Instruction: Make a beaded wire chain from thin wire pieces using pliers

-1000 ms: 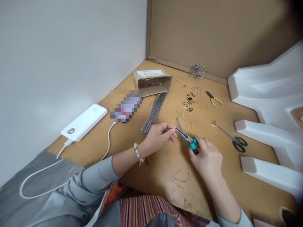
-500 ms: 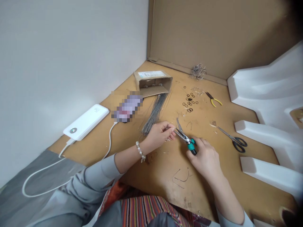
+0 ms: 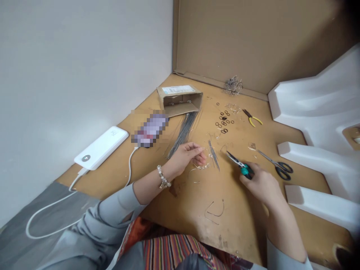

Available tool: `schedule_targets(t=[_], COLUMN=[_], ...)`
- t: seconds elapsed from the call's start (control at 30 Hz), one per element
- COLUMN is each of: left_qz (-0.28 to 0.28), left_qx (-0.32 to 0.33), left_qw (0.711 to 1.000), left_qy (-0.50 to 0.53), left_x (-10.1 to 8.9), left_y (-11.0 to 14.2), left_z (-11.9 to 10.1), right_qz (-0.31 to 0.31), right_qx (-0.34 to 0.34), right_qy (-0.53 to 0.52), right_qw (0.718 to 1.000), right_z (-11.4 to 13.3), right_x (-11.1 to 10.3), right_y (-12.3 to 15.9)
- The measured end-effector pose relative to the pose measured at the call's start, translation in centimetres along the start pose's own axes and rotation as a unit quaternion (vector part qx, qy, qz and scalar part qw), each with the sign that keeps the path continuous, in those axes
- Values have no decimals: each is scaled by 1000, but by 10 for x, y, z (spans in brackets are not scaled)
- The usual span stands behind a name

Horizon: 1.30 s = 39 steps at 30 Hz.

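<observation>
My right hand [image 3: 261, 182] grips long-nosed pliers [image 3: 239, 163] by their teal and black handles, the jaws pointing up and left over the table. My left hand [image 3: 192, 155] is closed with thumb and fingertips together; whatever it pinches is too small to make out. Just right of its fingers lies a small bunch of short grey wires [image 3: 213, 155]. Below the fingertips are small clear beads [image 3: 203, 167] and a thin curved wire. Behind my left hand, a thick bundle of long grey wires [image 3: 181, 135] runs out from an open cardboard box [image 3: 181, 108].
Several dark rings [image 3: 223, 123] lie mid-table, with yellow-handled pliers [image 3: 252, 118] and black-handled scissors [image 3: 281, 168] to their right. A tangled wire heap [image 3: 233, 85] is at the back. White foam [image 3: 303, 153] lines the right; a power bank [image 3: 102, 148] and phone [image 3: 150, 129] are left.
My right hand and the pliers have moved right, away from my left hand. The pliers' jaws, earlier at my left fingertips, are now apart from them. My left hand stays nearly in place.
</observation>
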<state>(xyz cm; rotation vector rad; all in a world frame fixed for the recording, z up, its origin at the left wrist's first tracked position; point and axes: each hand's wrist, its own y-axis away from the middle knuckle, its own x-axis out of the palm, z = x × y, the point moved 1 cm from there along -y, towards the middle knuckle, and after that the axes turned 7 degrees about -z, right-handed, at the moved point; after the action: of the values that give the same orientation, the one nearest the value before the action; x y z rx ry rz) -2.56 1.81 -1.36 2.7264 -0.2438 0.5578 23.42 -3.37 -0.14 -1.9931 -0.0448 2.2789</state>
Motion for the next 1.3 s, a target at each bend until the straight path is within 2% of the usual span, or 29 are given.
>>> schedule_targets(t=[0.1, 0.2, 0.3, 0.33, 0.37, 0.4, 0.47, 0.5, 0.53, 0.6, 0.7, 0.87, 0.97, 1.17, 1.3], left_qz=[42, 67, 76, 78, 80, 80, 81, 83, 88, 103, 117, 154, 161, 121, 142], left_qx=[-31, -45, -48, -49, -50, -52, -55, -55, -55, -57, -45, -3, 5, 62, 25], left_qw=[998, 995, 994, 994, 993, 993, 993, 993, 992, 992, 992, 983, 976, 957, 953], left_qy=[35, 56, 63, 63, 64, 65, 67, 67, 64, 45, -19, -105, -147, -258, -266], left_x=[-1, -1, 1, 1, 2, 4, 6, 8, 9, 12, 14, 13, 11, 7, 6], left_y=[1, 3, 4, 5, 5, 6, 8, 8, 9, 10, 11, 12, 12, 10, 10], left_z=[0, -1, 1, 1, 2, 3, 5, 7, 8, 11, 13, 9, 5, -1, -6], right_qz=[-44, -87, -148, -170, -165, -155, -60, 6, 44, 84, 109, 163, 170, 145, 130], right_qx=[7, 9, 7, 14, 29, 53, 66, 63, 71, 87, 110, 140, 150, 145, 136], right_qy=[73, 70, -34, -95, -168, -252, -419, -474, -510, -563, -614, -651, -649, -616, -594], right_qw=[996, 994, 988, 981, 971, 954, 904, 878, 856, 817, 774, 728, 726, 761, 783], right_z=[-24, -37, -23, -13, -1, 12, 38, 50, 58, 66, 65, 63, 66, 67, 67], right_x=[12, 17, 10, 7, 4, 3, 4, 7, 10, 16, 22, 21, 20, 23, 22], right_y=[-7, -10, -8, -5, -2, 2, 9, 12, 15, 17, 16, 17, 19, 18, 17])
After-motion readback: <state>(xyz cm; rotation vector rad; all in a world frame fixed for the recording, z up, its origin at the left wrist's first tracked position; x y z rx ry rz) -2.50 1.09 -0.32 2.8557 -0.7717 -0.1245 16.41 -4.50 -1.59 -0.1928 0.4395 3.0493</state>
